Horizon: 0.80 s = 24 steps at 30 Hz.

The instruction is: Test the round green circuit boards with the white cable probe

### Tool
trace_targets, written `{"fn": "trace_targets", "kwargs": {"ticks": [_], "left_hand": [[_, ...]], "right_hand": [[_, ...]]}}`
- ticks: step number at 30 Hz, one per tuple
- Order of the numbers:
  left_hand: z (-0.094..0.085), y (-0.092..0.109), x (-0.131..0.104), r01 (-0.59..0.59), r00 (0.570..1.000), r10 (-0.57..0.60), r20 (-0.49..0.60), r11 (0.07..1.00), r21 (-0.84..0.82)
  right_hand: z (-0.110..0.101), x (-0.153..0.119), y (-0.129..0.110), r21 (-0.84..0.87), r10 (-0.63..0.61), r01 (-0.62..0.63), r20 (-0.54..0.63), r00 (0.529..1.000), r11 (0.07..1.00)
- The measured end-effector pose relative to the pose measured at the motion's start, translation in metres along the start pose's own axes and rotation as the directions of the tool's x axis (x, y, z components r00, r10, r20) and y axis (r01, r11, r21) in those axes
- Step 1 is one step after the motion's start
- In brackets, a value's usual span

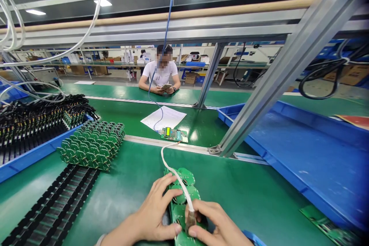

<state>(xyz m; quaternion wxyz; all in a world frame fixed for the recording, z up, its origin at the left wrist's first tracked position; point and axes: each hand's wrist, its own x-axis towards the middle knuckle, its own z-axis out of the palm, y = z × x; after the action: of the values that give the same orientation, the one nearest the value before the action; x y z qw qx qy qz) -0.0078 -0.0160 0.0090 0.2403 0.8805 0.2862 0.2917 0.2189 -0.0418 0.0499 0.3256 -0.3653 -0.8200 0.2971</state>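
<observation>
A panel of round green circuit boards [180, 200] lies on the bench right in front of me. My left hand [154, 209] holds it along its left side, fingers spread over the boards and thumb at the near end. Between thumb and fingers of my right hand [215, 221] is the brown, taped plug [190, 221] of a white cable [173, 169], pressed down onto a board. Its tip is hidden. The cable runs back to a small circuit board with a lit yellow-green display [168, 131], where a blue cord also joins.
Stacked green circuit boards [92, 144] stand at left on black slotted strips [52, 205], beside a blue tray [31, 157] of cabled boards. A large blue tray [305, 142] and a slanting metal post [276, 80] are at right. Across the bench a person [160, 71] holds a phone.
</observation>
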Motion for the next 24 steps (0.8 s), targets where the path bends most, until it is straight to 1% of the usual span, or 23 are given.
{"fn": "trace_targets", "kwargs": {"ticks": [11, 20, 24], "left_hand": [[0.0008, -0.0008, 0.0007, -0.018, 1.000, 0.017, -0.018, 0.999, -0.036], [-0.0011, -0.0003, 0.0034, -0.011, 1.000, 0.010, 0.024, 1.000, 0.008], [-0.0019, 0.0004, 0.0041, -0.003, 0.999, 0.002, 0.040, 1.000, 0.021]], "right_hand": [[0.0017, 0.0007, -0.0001, 0.001, -0.040, 0.040, -0.027, 0.999, 0.999], [-0.0017, 0.0047, -0.0056, 0.010, -0.073, 0.073, -0.038, 0.997, 0.997], [-0.0034, 0.0048, -0.0097, 0.007, -0.031, 0.031, -0.020, 0.999, 0.999]]}}
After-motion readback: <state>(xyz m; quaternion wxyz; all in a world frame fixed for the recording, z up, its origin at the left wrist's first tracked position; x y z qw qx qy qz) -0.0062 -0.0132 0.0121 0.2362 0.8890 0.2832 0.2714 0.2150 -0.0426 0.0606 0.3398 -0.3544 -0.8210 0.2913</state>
